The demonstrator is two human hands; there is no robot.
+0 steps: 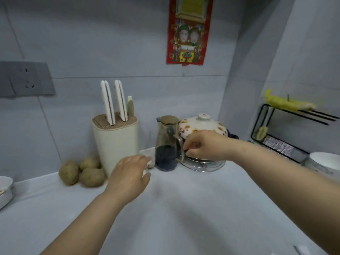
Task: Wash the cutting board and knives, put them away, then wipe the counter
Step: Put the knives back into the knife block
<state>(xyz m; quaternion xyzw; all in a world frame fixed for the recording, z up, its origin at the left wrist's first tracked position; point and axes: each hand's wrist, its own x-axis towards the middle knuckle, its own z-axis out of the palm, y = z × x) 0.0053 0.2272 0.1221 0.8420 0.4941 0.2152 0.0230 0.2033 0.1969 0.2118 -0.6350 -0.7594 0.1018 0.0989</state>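
I see dim, bluish light, soft forearm shadows on the counter (184, 208), overall blur, and wide-angle bending at the edges.

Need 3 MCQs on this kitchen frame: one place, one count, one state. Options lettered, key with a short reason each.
1. Where do the potatoes lie?
A. left of the knife block
B. in the wire rack
C. on the casserole lid

2. How many white knife handles stand up from the block?
A. none
B. two
C. five

3. What is the left hand doing?
A. holding a knife
B. pressing a pale cloth on the counter
C. hanging in the air with nothing in it

Key:
1 A, they sit on the counter against the block's left side.
2 B, two white handles show, plus a smaller beige one.
3 B, the cloth peeks out under the fingers, while the right hand grips the glass bottle by its handle.
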